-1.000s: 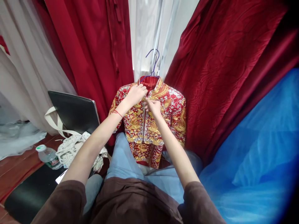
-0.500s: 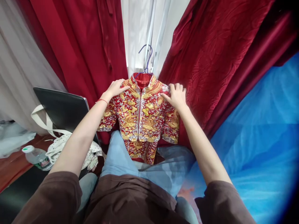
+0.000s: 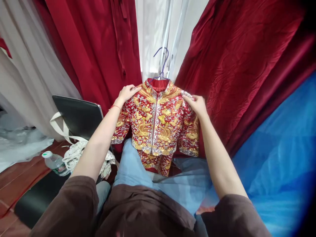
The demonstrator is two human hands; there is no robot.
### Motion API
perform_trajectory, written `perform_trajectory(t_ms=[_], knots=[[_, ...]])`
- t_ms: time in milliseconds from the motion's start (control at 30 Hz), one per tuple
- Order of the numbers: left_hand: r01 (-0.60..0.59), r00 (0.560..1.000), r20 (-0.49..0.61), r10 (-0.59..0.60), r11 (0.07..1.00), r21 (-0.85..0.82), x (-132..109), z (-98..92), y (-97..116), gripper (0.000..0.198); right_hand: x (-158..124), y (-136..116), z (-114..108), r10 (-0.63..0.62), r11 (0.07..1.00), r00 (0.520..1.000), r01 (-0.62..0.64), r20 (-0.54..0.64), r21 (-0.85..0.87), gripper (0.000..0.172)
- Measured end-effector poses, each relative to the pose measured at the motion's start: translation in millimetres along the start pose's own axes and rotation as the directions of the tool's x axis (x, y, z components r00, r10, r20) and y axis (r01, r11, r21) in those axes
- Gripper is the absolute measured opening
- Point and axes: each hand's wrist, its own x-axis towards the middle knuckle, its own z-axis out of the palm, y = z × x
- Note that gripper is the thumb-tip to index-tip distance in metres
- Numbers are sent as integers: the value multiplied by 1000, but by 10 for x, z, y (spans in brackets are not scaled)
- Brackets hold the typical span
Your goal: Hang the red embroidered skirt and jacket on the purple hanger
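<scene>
A short red jacket [image 3: 155,121], heavily embroidered in gold and silver, hangs upright in front of my knees. It has a stand collar and a closed front. A purple wire hanger [image 3: 163,64] runs into its neck. My left hand [image 3: 128,92] grips the shoulder on the left, thumb on the front. On the other shoulder, my right hand [image 3: 196,102] pinches the cloth with its thumb in front; most of its fingers are hidden behind. Below the jacket's hem shows a matching embroidered piece [image 3: 165,164], partly covered by the jacket.
Dark red drapes [image 3: 98,42] hang on both sides, with blue cloth [image 3: 276,138] at the right. To my left stands a black chair [image 3: 79,113], with a white dotted cloth bag [image 3: 74,153] and a plastic bottle [image 3: 56,163] on it. Clear plastic sheeting [image 3: 22,141] lies beyond.
The view has turned slightly left, so everything sits further right. My right hand's fingers, earlier visible over the shoulder, are now mostly behind it. My left hand stays on its shoulder.
</scene>
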Motion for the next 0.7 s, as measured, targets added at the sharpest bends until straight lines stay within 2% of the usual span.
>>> perform_trajectory(t_ms=[100, 200, 300, 367, 433, 533, 700], knots=[[51, 996, -76, -54, 998, -48, -283, 47, -388, 38, -165, 48, -24, -62, 998, 998, 62, -10, 16, 55], [122, 972, -197, -125, 992, -28, -440, 84, -565, 41, -230, 78, -78, -92, 995, 994, 95, -59, 42, 55], [142, 950, -277, -146, 989, -33, -408, 85, -595, 45, -192, 116, -90, -39, 983, 999, 38, 2, 177, 53], [138, 948, -281, -146, 989, -47, -365, 81, -603, 47, -170, 150, -48, 1, 951, 998, -21, 63, 309, 53], [140, 950, -275, -150, 989, -55, -362, 92, -618, 48, -178, 187, 22, 35, 920, 997, -58, 65, 389, 52], [173, 940, -292, -179, 984, -47, -445, 141, -619, 47, -218, 237, 109, 62, 923, 998, -59, 5, 381, 50], [233, 916, -319, -243, 970, -71, -579, 230, -552, 52, -217, 273, 141, 38, 970, 997, -19, -73, 242, 49]])
